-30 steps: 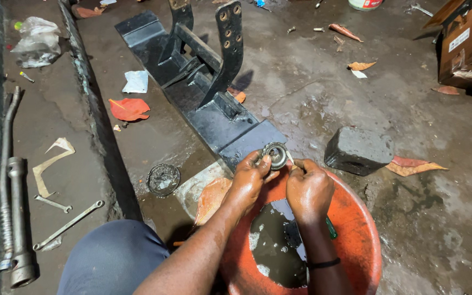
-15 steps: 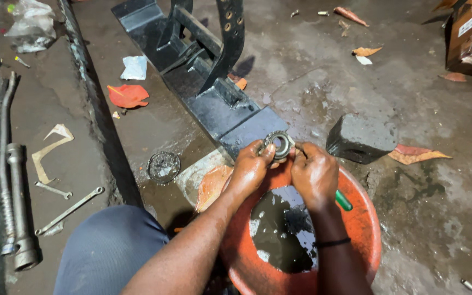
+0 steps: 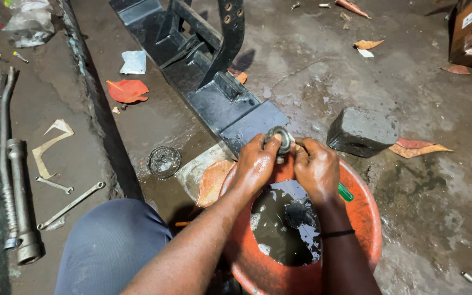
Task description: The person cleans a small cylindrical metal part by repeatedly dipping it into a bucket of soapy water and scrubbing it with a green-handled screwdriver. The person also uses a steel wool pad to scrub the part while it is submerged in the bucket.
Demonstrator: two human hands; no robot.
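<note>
My left hand (image 3: 256, 164) grips a round metal bearing (image 3: 279, 139) and holds it above the far rim of an orange basin (image 3: 367, 218) filled with dark liquid. My right hand (image 3: 317, 168) is closed around a tool with a green handle (image 3: 346, 192), its working end hidden against the bearing. A black band sits on my right wrist. Both hands are wet and touch the bearing from either side.
A black metal beam with brackets (image 3: 208, 71) lies on the wet concrete floor beyond the basin. A dark stone block (image 3: 363, 131) sits to the right. Left of a curb lie a pipe wrench socket (image 3: 20, 202), spanners (image 3: 69, 206) and a small round part (image 3: 164, 161). My knee (image 3: 110, 246) is at lower left.
The view has shifted slightly down and closer. My hands stay together on the bearing over the basin, turning it a little; the green handle shows more clearly now.
</note>
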